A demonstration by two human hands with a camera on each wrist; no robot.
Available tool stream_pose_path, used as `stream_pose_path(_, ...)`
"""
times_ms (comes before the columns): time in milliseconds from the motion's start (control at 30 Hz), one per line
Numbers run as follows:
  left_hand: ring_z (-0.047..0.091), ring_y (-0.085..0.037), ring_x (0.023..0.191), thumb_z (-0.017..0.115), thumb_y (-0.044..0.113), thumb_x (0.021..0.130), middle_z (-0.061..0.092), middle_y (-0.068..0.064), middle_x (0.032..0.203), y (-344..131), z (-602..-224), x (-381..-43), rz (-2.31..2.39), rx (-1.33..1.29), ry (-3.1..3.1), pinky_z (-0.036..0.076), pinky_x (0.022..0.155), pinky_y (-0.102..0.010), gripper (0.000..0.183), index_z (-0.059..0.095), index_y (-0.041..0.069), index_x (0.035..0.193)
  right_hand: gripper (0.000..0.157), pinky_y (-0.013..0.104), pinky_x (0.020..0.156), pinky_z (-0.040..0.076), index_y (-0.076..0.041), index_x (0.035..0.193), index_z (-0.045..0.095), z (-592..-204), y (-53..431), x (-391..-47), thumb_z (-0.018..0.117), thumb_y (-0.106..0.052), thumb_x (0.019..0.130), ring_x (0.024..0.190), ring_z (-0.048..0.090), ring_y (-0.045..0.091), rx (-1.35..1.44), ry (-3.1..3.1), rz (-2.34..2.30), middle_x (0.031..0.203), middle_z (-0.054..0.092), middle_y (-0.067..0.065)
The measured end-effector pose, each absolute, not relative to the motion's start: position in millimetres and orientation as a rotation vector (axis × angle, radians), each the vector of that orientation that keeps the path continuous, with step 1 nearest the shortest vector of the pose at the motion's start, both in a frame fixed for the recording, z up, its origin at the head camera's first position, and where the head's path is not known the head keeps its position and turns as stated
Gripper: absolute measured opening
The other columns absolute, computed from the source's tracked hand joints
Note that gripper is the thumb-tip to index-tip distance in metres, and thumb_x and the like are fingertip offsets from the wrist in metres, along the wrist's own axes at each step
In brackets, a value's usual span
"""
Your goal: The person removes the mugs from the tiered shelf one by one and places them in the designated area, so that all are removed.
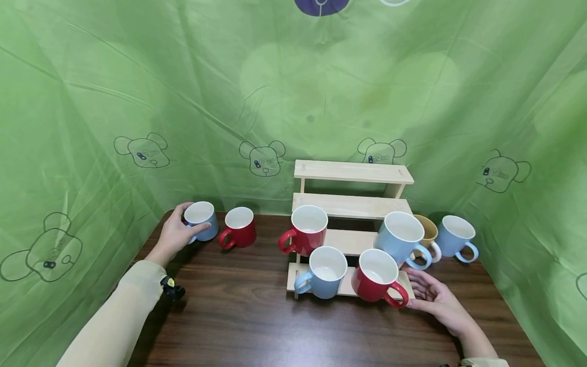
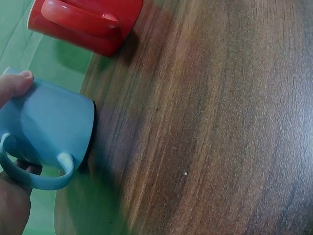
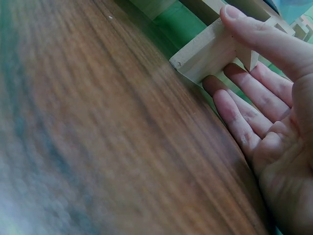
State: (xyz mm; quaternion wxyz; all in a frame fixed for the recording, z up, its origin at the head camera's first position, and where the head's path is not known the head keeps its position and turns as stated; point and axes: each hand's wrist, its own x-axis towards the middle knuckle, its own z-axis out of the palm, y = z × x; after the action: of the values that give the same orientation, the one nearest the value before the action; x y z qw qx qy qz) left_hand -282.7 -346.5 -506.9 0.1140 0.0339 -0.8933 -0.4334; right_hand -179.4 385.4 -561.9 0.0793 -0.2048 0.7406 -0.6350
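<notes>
Left hand (image 1: pixel 174 233): grasps the light-blue mug (image 1: pixel 209 233) between thumb and fingers; mug handle at 7 o'clock. Mug position: far-left table (image 1: pixel 238 300) corner, beside the back edge, at 9 o'clock of the wooden rack (image 1: pixel 350 205). A red mug (image 1: pixel 243 232) stands near, at 3 o'clock, a narrow gap between. Right hand (image 1: pixel 437 298): at the rack's 4 o'clock, thumb and fingers gripping the right end of its lowest shelf (image 1: pixel 347 286). Room: tabletop extends between both arms toward 6 o'clock; green curtain (image 1: pixel 206 76) bounds the back edge.
</notes>
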Motion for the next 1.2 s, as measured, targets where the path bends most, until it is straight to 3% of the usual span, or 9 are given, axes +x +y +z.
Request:
stream_pose_path(1000,0.056,-0.049,0.133,0.094,0.036,0.089,0.056,-0.033,0.147,-345,-504,-288,-1.273,0.155,-2.708,0.046,0.109,-0.061,0.099,0.038,-0.005,0.161,0.069,0.021,0.1,0.056,0.014,0.158,0.037,-560,385,-180,0.071,0.012,0.098,0.124,0.069,0.007,-0.542,2.267,-1.855,0.143,0.068,-0.014)
stream_pose_path(1200,0.048,-0.053,0.141,0.092,0.046,0.089,0.043,-0.036,0.159,-343,-498,-286,-1.266,0.175,-2.749,0.044,0.111,-0.067,0.117,0.022,-0.003,0.168,0.068,0.021,0.101,0.056,0.015,0.157,0.037,-562,385,-180,0.07,0.013,0.098,0.124,0.069,0.008,-0.576,2.245,-1.876,0.144,0.067,-0.012)
